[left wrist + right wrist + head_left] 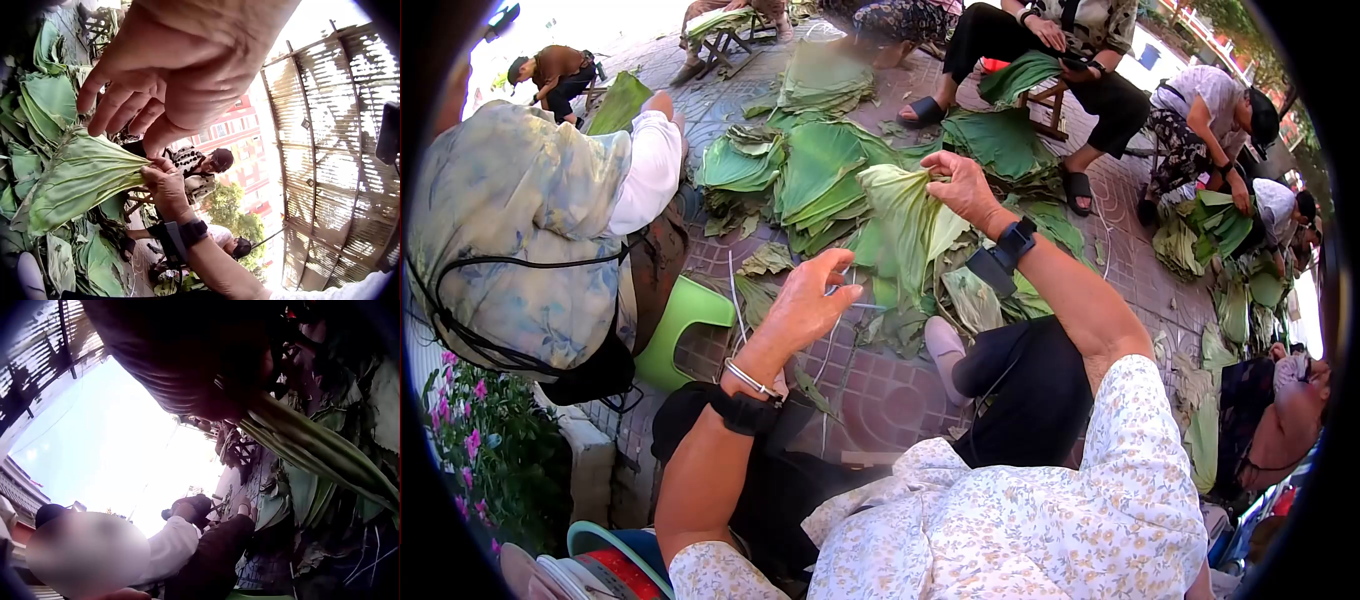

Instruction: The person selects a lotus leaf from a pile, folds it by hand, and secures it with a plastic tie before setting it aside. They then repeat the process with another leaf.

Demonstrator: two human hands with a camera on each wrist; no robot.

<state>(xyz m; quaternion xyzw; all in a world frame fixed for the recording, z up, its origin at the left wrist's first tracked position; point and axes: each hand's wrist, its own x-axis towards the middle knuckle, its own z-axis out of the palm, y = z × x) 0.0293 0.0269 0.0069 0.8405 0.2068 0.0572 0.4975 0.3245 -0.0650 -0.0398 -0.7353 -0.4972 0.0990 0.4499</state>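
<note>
While looking fwd & down, can see reddish-brown patterned paving &, on it, a broad heap of large flat green leaves in overlapping layers. Next in size, at L of head view, can make out a person in a pale blue-and-yellow blotched top, w/ a lime-green plastic stool close by.

Then find a pale-green, fan-shaped leaf w/ raised veins, held up in the air at the heap's near edge. In head view, runs lengthwise down the pic, broad end hanging twd the wearer's feet. In L wrist view, lies approx. sideways, narrow end to R, broad end fanning L & slightly down. In R wrist view, slants from the hand to lower R.

Pinched at its gathered narrow end betw. thumb & fingers of the right hand, fingertips drawn together; too dark in R wrist view to tell more. Nearby but apart, see the left hand, gripping nothing, fingers part-bent, thumb well away. Smallest: note a silver-coloured bangle on L wrist.
</note>
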